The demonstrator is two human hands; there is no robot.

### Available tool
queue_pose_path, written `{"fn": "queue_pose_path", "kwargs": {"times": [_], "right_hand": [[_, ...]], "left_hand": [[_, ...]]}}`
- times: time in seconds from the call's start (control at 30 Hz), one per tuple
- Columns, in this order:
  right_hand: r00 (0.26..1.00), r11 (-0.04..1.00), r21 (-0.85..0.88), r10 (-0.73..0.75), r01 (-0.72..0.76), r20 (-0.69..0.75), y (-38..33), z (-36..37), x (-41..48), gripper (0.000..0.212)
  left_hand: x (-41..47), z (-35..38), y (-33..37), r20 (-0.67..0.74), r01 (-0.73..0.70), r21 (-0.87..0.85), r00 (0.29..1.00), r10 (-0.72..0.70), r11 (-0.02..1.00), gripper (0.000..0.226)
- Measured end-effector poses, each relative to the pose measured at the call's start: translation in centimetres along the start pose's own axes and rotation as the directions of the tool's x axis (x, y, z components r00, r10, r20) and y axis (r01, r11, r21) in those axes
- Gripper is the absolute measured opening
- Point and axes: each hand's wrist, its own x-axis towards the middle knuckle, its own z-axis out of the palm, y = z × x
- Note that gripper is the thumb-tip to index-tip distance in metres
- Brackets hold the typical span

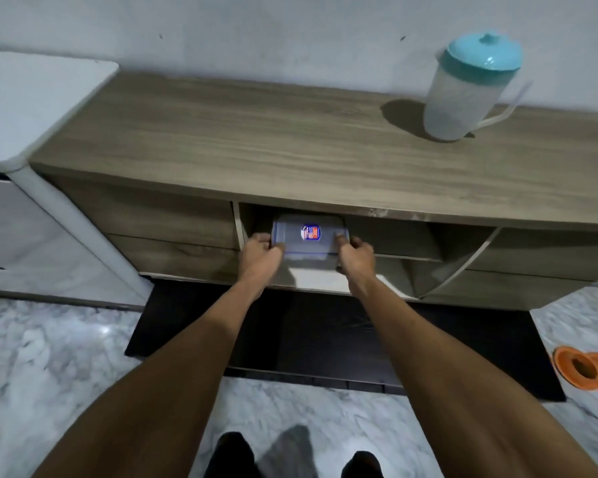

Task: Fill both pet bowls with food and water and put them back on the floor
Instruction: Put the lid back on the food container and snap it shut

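Your left hand (261,251) was curled closed around the left end of one clear lidded plastic container (308,241), thumb on its lid, and your right hand (354,251) gripped the right end the same way. The container carried a small red and blue sticker (310,232) on its lid and sat at the mouth of the open middle compartment of the wooden cabinet (256,139), just under the cabinet's top edge. What it held could not be told.

On the cabinet's top, toward its right end by the wall, stood one frosted pitcher (463,98) with a teal lid, well apart from your hands. On the marble floor off the cabinet's lower right corner lay an orange double pet bowl (584,372), its two basins joined, partly cut off by the frame edge; whether anything was in it could not be told. One dark mat (325,339) lay on the floor against the cabinet's front, under your forearms. A white appliance (32,132) stood touching the cabinet's left side.
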Motion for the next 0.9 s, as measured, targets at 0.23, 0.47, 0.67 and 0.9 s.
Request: {"fn": "queue_pose_path", "kwargs": {"times": [0.23, 0.47, 0.67, 0.9], "right_hand": [[0.999, 0.994, -0.109, -0.031, 0.028, -0.024, 1.0, 4.7, 6.8, 0.040], [0.966, 0.907, -0.336, -0.251, 0.255, 0.055, 1.8, 7.7, 10.0, 0.041], [0.943, 0.807, -0.497, -0.326, 0.317, 0.072, 1.8, 8.0, 10.4, 0.037], [0.953, 0.810, -0.503, -0.268, 0.301, 0.138, 1.6, 7.3, 10.1, 0.037]], "left_hand": [[5.8, 1.3, -0.4, -0.046, -0.062, 0.087, 0.997, 0.066, 0.994, 0.045], [9.4, 2.4, -1.6, -0.093, -0.072, 0.186, 0.992, 0.091, 0.980, 0.011], [10.0, 2.9, -1.5, -0.127, -0.016, 0.168, 0.991, 0.038, 0.986, 0.027], [9.5, 3.0, -1.0, -0.126, 0.039, 0.244, 0.992, -0.008, 0.969, 0.035]]}}
